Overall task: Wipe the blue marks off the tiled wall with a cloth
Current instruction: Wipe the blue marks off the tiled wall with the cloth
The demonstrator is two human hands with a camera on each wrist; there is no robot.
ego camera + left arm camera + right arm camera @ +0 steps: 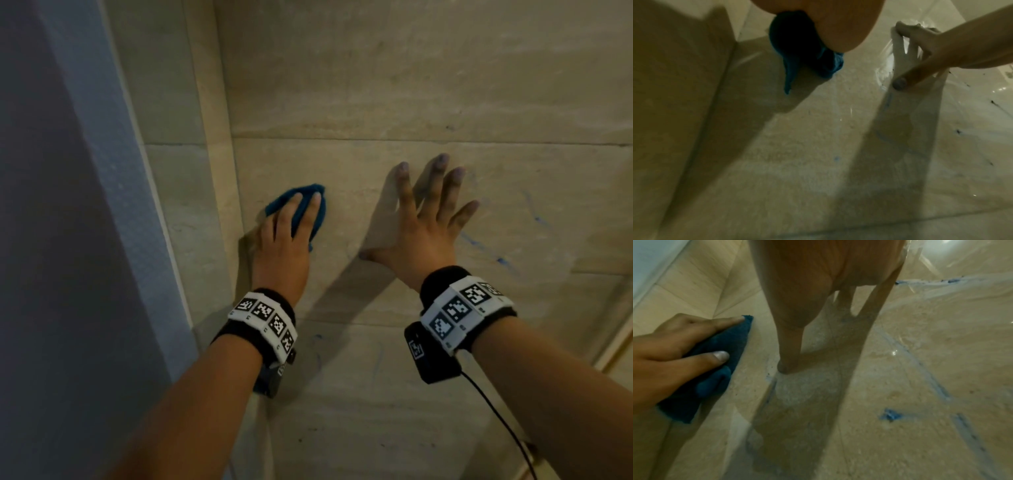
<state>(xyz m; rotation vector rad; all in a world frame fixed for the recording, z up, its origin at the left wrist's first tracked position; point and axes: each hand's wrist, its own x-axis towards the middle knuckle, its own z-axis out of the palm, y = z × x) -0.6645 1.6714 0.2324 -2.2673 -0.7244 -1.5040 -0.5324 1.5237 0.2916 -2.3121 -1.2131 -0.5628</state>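
Near first: wristbands (263,322) carry black-white square code tags, no readable words, no brand we can spot.

Left hand (286,240) flat on cloth (313,209), fingers straight, pressing it to wall (376,85) by left corner. Cloth looks soft, light, floppy terry; we'd guess it bunches easily, so palm over bunched middle, not loose tail.

Right hand (428,226) splayed, holding nothing, fingertips on tile.

Farther right: blue marks (501,261) not yet wiped, well apart from cloth. Tile looks glossy, probably slick.
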